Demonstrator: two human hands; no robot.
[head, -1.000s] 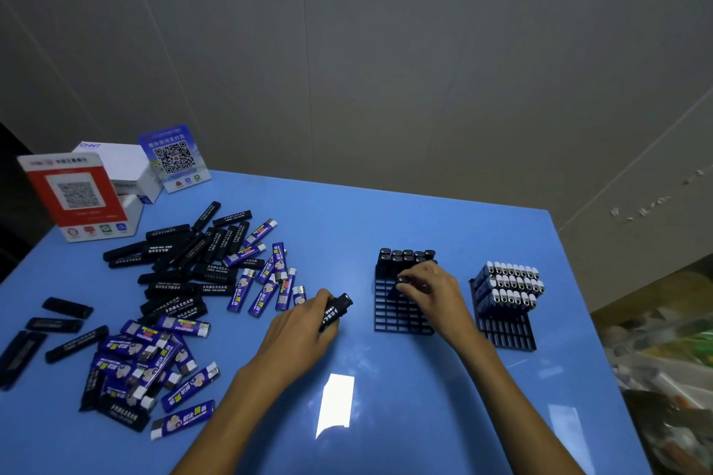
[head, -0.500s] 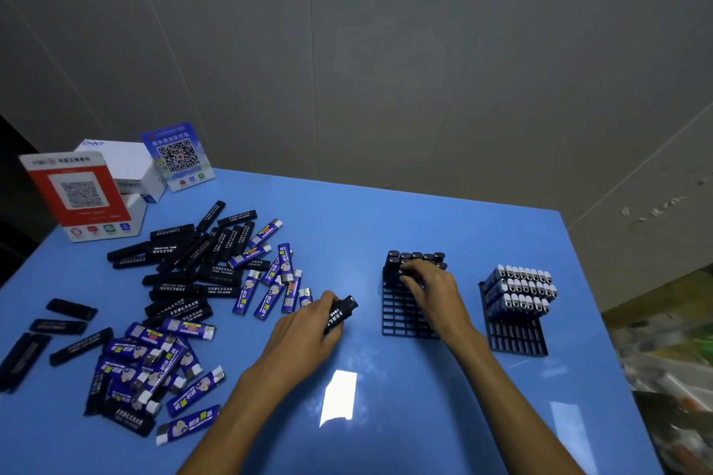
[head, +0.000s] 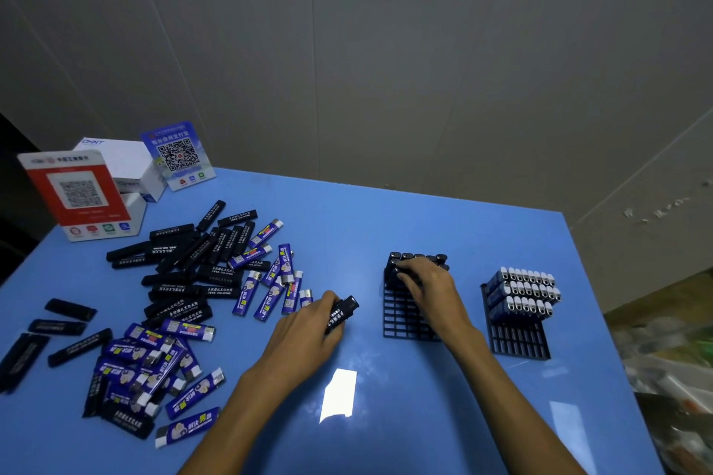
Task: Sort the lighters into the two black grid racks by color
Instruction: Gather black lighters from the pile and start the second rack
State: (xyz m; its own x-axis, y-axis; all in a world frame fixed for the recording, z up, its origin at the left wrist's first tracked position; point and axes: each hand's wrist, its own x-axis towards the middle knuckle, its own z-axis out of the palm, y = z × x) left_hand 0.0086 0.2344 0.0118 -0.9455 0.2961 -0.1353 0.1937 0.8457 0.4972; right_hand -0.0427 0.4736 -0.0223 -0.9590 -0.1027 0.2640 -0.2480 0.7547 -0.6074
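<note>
My left hand (head: pixel 304 332) grips a black lighter (head: pixel 343 312) just above the blue table (head: pixel 347 224), left of the racks. My right hand (head: pixel 432 289) lies over the left black grid rack (head: pixel 401 320). Its fingertips pinch a black lighter (head: pixel 397 271) standing in the second row, behind which a row of black lighters (head: pixel 420 256) fills the back. The right rack (head: pixel 517 343) holds three rows of blue lighters (head: pixel 524 289) with silver tops. Loose black lighters (head: pixel 193 254) and blue lighters (head: pixel 154 359) lie scattered on the left half.
A red QR stand (head: pixel 81 193), a white box (head: pixel 127 162) and a blue QR stand (head: pixel 179 154) occupy the far left corner. Beyond the table's right edge lies blurred clutter (head: pixel 675 359). A grey wall stands behind the table.
My right hand has slid toward the back of the left rack and pushed its black lighter down. My left hand keeps the other black lighter in about the same place.
</note>
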